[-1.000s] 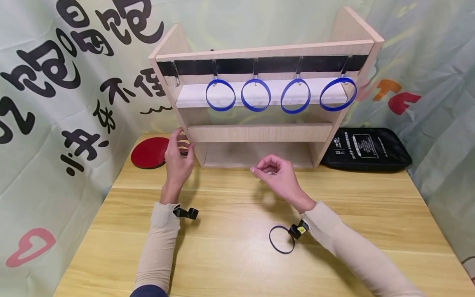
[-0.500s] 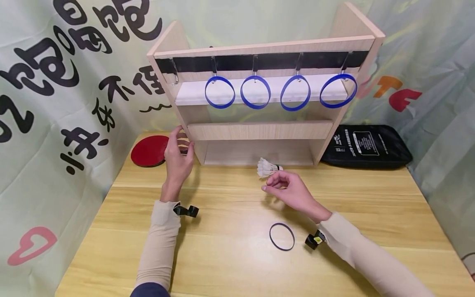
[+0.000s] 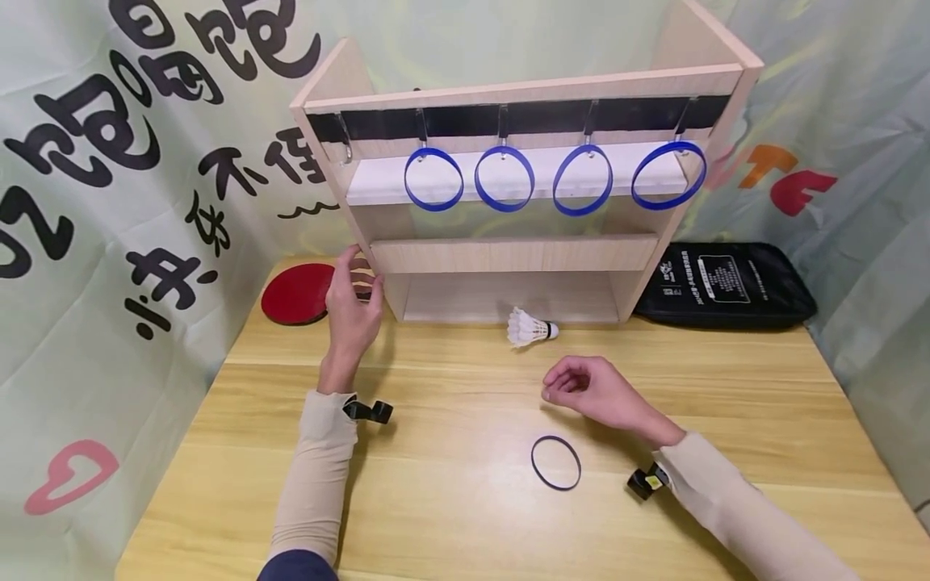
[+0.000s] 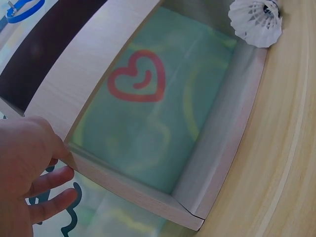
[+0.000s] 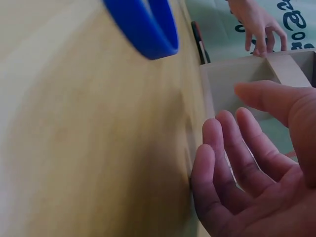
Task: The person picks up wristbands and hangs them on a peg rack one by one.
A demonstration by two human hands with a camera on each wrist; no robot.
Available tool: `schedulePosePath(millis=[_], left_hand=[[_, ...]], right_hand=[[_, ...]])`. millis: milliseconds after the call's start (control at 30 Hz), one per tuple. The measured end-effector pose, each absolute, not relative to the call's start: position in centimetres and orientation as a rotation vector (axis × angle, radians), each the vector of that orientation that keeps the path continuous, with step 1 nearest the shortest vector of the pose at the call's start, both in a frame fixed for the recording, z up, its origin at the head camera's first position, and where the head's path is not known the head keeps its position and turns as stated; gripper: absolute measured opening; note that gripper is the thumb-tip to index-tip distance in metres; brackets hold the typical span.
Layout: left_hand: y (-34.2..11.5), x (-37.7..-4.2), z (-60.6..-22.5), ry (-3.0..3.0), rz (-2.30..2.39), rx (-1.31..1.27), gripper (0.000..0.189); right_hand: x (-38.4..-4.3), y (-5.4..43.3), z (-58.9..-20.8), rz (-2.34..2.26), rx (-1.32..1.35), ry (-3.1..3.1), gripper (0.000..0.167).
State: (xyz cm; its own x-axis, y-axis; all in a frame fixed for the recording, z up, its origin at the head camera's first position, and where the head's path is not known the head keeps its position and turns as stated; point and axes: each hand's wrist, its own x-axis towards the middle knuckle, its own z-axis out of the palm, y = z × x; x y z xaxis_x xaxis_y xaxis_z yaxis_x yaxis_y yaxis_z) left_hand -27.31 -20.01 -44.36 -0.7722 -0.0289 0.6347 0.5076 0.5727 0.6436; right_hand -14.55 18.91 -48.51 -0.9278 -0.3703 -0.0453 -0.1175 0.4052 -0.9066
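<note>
My left hand [image 3: 352, 311] rests against the left side panel of the wooden shelf [image 3: 512, 257], thumb at its front edge and fingers spread along the outside. Over the table, my right hand [image 3: 599, 391] is loosely curled and holds nothing. A dark blue ring [image 3: 555, 462] lies flat on the table just below it, and the right wrist view shows a blue ring [image 5: 148, 29] close by. The white shuttlecock [image 3: 530, 328] lies on its side at the shelf's front edge, feathers to the left. Several blue rings [image 3: 433, 179] hang from hooks on the shelf's black strip [image 3: 465, 121].
At the far left hangs a bare hook [image 3: 346, 149]. A red table tennis bat [image 3: 296, 294] lies left of the shelf, partly behind my left hand. A black zipped case [image 3: 726, 286] lies to the right. Printed curtains [image 3: 94, 323] surround the wooden table [image 3: 436, 500].
My right hand has let go of the shuttlecock at the shelf's front and drawn back to the right and toward me. The left hand stays at the panel.
</note>
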Motion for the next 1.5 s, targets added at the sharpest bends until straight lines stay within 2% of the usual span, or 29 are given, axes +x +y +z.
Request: schedulePosePath(millis=[500,833,1500], left_hand=[[-19.9,-27.3,-44.3,-2.177,-1.182,-0.410,0.052],[-19.9,-27.2,-44.0,-2.180,-1.190,-0.421,0.053],[-19.9,-27.1,-44.2,-2.178,-1.168,-0.421,0.052]], right_hand=[[-11.1,20.3,-48.7,-1.373,-0.527,2.468,0.027],[-10.0,20.3,-49.0,-1.319,-0.632,2.530,0.009],[-9.4,19.9,-48.1,-1.342,-0.567,2.465,0.009]])
